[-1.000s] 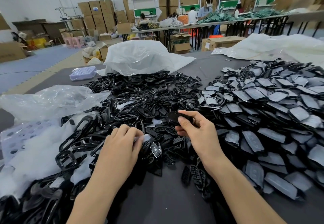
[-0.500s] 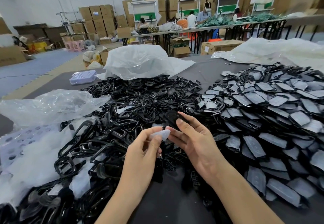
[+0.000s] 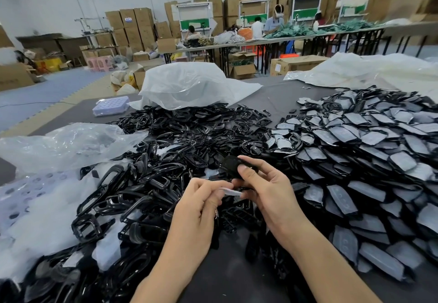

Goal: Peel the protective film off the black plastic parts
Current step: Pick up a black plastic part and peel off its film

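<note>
Here, right hand (image 3: pixel 265 191) pinches a black plastic part (image 3: pixel 231 164) between thumb and fingertips, raised above the near-centre pile. Left hand (image 3: pixel 201 204), just left, fingers curled, pinches a pale film strip (image 3: pixel 231 191) below the part.

Far edge, middle: crumpled white plastic bag (image 3: pixel 187 84) mounded on the dark grey counter (image 3: pixel 279 98).
Far-left corner: flat lilac perforated plastic tray (image 3: pixel 111 105), just beside that bag.
Left edge: clear crinkled plastic bag (image 3: pixel 66 146).
Far-right corner: spread white plastic sheet (image 3: pixel 379 70).
Beyond the counter: stacked brown cardboard boxes (image 3: pixel 132 27); long work table (image 3: pixel 296 38).
</note>
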`<action>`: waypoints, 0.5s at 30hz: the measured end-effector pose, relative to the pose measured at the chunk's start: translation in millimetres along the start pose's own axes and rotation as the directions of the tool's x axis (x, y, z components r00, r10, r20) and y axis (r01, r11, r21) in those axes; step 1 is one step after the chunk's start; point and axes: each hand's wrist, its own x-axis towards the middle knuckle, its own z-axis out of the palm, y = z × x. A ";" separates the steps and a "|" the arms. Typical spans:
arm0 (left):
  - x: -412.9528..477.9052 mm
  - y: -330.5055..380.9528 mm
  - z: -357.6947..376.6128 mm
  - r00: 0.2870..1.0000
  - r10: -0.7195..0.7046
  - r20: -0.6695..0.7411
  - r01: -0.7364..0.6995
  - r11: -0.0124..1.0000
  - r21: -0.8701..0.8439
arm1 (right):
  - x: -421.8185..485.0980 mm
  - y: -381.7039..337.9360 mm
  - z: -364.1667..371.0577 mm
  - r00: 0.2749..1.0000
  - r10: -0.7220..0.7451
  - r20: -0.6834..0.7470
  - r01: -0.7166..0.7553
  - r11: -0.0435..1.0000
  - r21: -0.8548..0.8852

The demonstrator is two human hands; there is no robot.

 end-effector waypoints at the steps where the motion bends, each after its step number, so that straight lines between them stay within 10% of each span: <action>1: 0.2 -1.7 -0.7 1.000 0.023 0.004 -0.024 0.998 0.055 | -0.4 0.3 0.2 1.000 -0.005 0.013 0.005 1.000 -0.029; 15: 6.5 -7.8 -1.8 0.945 -0.162 -0.285 0.111 0.976 -0.187 | -6.0 6.5 6.0 0.985 0.010 0.171 0.019 0.985 -0.172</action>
